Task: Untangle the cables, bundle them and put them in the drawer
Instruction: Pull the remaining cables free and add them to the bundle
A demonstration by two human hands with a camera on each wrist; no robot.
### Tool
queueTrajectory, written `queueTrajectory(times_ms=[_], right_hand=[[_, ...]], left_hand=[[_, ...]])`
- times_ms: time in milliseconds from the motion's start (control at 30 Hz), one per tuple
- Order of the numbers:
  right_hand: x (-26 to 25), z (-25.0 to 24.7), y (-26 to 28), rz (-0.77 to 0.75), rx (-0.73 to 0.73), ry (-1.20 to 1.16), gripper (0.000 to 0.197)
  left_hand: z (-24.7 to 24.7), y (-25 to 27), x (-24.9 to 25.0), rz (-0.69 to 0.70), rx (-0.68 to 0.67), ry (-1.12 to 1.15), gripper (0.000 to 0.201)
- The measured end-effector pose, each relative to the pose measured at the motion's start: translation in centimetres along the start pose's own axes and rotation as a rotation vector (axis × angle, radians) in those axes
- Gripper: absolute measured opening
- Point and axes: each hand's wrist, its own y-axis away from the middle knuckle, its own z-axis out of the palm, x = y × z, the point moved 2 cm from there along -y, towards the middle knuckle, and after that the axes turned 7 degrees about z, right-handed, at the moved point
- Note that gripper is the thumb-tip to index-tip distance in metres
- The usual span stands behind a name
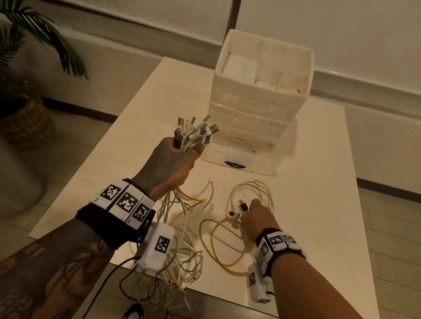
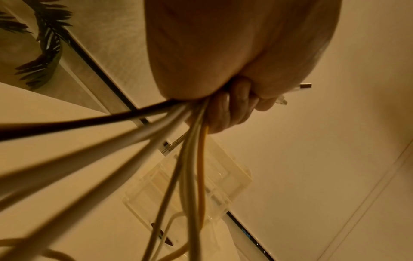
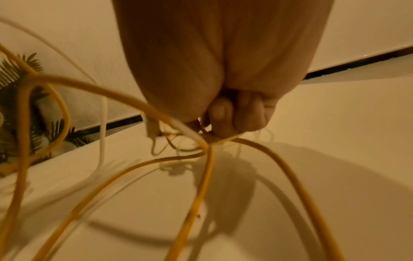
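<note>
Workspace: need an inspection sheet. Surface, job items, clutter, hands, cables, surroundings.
Surface: pale table, cables spread over its near half.
Job's things: clear drawer unit at the far end, drawers shut; white basket stacked on top.
Clutter: nothing seen.
Grippers: left hand raised, gripping a bunch of cable ends, plugs pointing up. Right hand low on the table, fingers curled round the plug ends of the loose cables.
Cables: white and yellow strands trail from the left fist over the near edge; yellow cable looped beside the right hand. Still tangled, not bundled.
Surroundings: potted plant on the left, tiled floor, pale wall behind.
</note>
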Motion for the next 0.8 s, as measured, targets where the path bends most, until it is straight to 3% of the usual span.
queueTrajectory(times_ms=[167, 400, 567, 667, 800], right_hand=[[-0.3, -3.7, 0.6, -0.101, 0.224, -0.213, 0.024], [-3.4, -9.3, 4.2, -0.313, 0.454, -0.479, 0.005], [-5.5, -11.3, 7.1, -0.449, 0.441, -0.691, 0.014], [-6.9, -11.1, 8.6, -0.508, 0.445, -0.703, 0.021], [-9.0, -9.7, 9.9, -0.598, 0.285, -0.548, 0.017]], left_hand=[[0.4, 0.1, 0.3, 0.036, 0.023, 0.011, 0.035], [0.8, 0.4, 0.6, 0.084, 0.043, -0.087, 0.031], [1.1, 0.1, 0.6, 0.056, 0.071, -0.018, 0.047], [1.6, 0.2, 0.9, 0.072, 0.062, 0.063, 0.056], [1.9, 0.6, 1.3, 0.152, -0.005, 0.065, 0.034]])
